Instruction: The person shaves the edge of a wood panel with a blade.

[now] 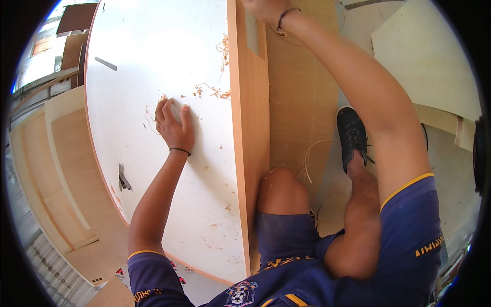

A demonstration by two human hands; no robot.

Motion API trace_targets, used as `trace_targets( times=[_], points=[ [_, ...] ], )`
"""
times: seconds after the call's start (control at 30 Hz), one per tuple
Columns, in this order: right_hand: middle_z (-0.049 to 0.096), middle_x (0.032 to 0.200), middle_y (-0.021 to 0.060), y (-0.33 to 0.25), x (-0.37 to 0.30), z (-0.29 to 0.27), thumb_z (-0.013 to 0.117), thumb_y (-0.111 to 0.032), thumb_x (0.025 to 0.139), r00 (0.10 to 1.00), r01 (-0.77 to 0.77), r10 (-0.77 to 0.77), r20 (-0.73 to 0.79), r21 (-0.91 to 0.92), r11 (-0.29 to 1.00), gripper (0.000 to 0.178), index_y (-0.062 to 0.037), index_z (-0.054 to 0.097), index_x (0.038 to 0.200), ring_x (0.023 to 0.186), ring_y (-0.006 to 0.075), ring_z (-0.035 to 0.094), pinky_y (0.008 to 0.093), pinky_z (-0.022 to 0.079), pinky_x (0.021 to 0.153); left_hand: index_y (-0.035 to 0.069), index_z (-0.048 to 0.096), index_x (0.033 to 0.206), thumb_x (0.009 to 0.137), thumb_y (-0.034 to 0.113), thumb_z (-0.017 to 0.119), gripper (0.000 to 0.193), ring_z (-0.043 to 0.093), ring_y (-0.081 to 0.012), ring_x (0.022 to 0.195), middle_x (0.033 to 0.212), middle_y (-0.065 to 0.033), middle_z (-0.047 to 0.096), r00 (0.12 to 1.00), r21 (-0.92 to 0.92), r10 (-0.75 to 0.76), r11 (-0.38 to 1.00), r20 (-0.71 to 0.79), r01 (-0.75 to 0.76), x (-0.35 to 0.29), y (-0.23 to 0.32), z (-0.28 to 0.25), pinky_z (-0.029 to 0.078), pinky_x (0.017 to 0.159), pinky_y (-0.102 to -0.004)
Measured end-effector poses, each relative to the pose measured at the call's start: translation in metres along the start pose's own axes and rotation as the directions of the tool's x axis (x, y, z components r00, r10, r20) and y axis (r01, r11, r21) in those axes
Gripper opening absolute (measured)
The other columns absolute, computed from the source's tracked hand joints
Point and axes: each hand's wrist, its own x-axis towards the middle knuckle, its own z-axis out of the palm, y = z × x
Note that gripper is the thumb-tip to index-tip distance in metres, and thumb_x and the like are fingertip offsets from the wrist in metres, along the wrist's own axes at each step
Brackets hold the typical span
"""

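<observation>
A large white panel [204, 169] with a light wood-coloured side [250, 117] lies in front of me. My left hand [175, 125] rests on its white face, fingers bent and thumb apart, with nothing visible in its grasp. Small wood shavings [220, 93] lie beside that hand and along the edge strip [236, 128]. At the top of the picture, my right hand [267, 9] is by the far end of the wooden edge. Its fingers are mostly cut off by the picture's border, so what they hold is hidden.
On the panel lie a flat grey strip [106, 63] and a dark metal tool [124, 179] of unclear kind. Wooden boards [76, 163] stand at the left. A pale board [424, 56] is at the right. Thin curled strips [307, 158] lie near my knee and shoe [352, 134].
</observation>
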Motion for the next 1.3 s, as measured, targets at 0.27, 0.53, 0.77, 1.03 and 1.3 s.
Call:
trace_targets(
  times=[0.27, 0.53, 0.77, 1.03, 1.3],
  points=[
    [0.059, 0.083, 0.0073, -0.096, -0.145, -0.001, 0.059, -0.014, 0.085, 0.905, 0.370, -0.395, 0.160, 0.165, 0.914, 0.039, -0.0158, 0.060, 0.124, 0.074, 0.0252, 0.059, 0.0376, 0.049, 0.059, 0.004, 0.047, 0.129, 0.095, 0.034, 0.053, 0.045, 0.035, -0.0334, 0.133, 0.140, -0.0163, 0.041, 1.000, 0.025, 0.012, 1.000, -0.022, -0.011, -0.006, -0.012, -0.009, 0.023, 0.109, -0.0485],
    [0.062, 0.091, 0.0075, -0.120, -0.163, -0.023, 0.056, -0.012, 0.086, 0.921, 0.289, -0.361, 0.148, 0.363, 0.886, 0.030, -0.0152, 0.063, 0.115, 0.077, 0.0242, 0.061, 0.0389, 0.051, 0.063, 0.005, 0.047, 0.128, 0.095, 0.034, 0.053, 0.045, 0.035, -0.0329, 0.133, 0.141, -0.0157, 0.040, 1.000, 0.021, 0.003, 1.000, -0.016, -0.003, -0.005, -0.006, -0.008, 0.022, 0.110, -0.0482],
    [0.061, 0.084, 0.0142, -0.010, -0.029, 0.016, 0.051, -0.008, 0.084, 0.996, -0.064, 0.059, 0.070, 0.078, 0.995, 0.031, -0.0120, 0.065, 0.111, 0.075, 0.0316, 0.059, 0.0410, 0.049, 0.067, 0.005, 0.047, 0.128, 0.094, 0.035, 0.053, 0.045, 0.034, -0.0325, 0.134, 0.141, -0.0150, 0.040, 1.000, -0.011, -0.010, 1.000, 0.006, 0.010, 0.000, 0.004, 0.001, 0.022, 0.110, -0.0481],
    [0.058, 0.086, 0.0063, -0.130, -0.204, -0.035, 0.058, -0.010, 0.083, 0.806, 0.350, -0.514, 0.294, 0.463, 0.814, 0.033, -0.0185, 0.063, 0.115, 0.078, 0.0245, 0.061, 0.0358, 0.052, 0.064, 0.004, 0.047, 0.128, 0.095, 0.034, 0.052, 0.045, 0.033, -0.0317, 0.136, 0.143, -0.0143, 0.040, 1.000, 0.017, 0.006, 1.000, -0.008, -0.006, -0.003, -0.001, -0.004, 0.022, 0.111, -0.0469],
    [0.056, 0.080, 0.0103, -0.048, -0.075, -0.008, 0.053, -0.008, 0.088, 0.995, -0.042, 0.026, 0.098, 0.168, 0.985, 0.034, -0.0168, 0.063, 0.119, 0.072, 0.0272, 0.058, 0.0388, 0.048, 0.064, 0.005, 0.048, 0.128, 0.095, 0.034, 0.053, 0.044, 0.034, -0.0324, 0.135, 0.142, -0.0150, 0.041, 1.000, -0.008, -0.012, 1.000, -0.019, 0.012, -0.002, -0.001, -0.003, 0.022, 0.111, -0.0472]
  ],
)
